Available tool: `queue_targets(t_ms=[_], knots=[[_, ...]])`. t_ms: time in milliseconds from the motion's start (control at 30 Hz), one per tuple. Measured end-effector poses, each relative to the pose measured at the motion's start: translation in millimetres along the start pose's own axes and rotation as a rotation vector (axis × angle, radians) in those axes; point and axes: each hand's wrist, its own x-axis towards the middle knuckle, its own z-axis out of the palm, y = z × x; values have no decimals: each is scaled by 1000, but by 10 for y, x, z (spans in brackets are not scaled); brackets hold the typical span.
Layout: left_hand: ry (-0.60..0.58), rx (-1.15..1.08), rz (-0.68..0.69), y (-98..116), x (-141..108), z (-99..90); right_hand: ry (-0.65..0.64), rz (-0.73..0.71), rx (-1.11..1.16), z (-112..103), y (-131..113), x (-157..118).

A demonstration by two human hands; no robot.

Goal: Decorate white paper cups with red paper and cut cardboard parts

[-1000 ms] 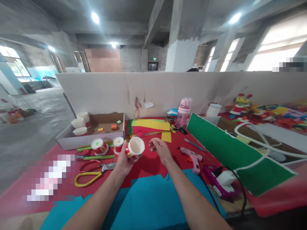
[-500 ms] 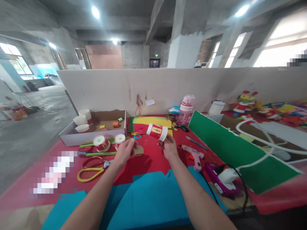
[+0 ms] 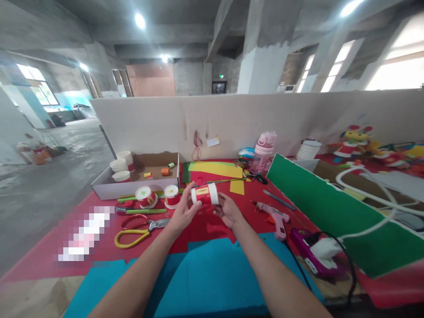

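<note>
A red and white paper cup (image 3: 206,194) lies sideways in the air above the red table cover (image 3: 212,225). My left hand (image 3: 186,210) is wrapped round its left end, the thumb along the near side. At the cup's right rim is my right hand (image 3: 228,212), with its fingers curled and partly apart; whether it grips the rim cannot be made out. Two more red and white cups, one (image 3: 145,196) further left and one (image 3: 172,196) just beyond my left hand, stand upside down. Scissors (image 3: 142,229) with red and yellow handles lie left of my left forearm.
A cardboard box (image 3: 112,190) with white cups is at the back left. On the right are a pink glue gun (image 3: 271,215), a purple power strip (image 3: 314,256) and a green-sided box (image 3: 327,207). Coloured paper (image 3: 215,169) and a pink bottle (image 3: 264,152) lie behind; blue foam (image 3: 205,278) is in front.
My left hand has moved up and right from the table and taken hold of the cup. The cup has come lower and left in view, and the camera view has shifted slightly.
</note>
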Motion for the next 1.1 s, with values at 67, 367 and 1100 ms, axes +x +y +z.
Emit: queue_targets(t_ms=[67, 367, 1100], knots=[[9, -83, -9, 46, -16, 26, -15, 93, 30, 46, 39, -36], [219, -481, -351, -58, 74, -82, -73, -195, -158, 118, -169, -86], [-15, 666, 87, -40, 12, -142, -251, -247, -421, 79, -239, -134]])
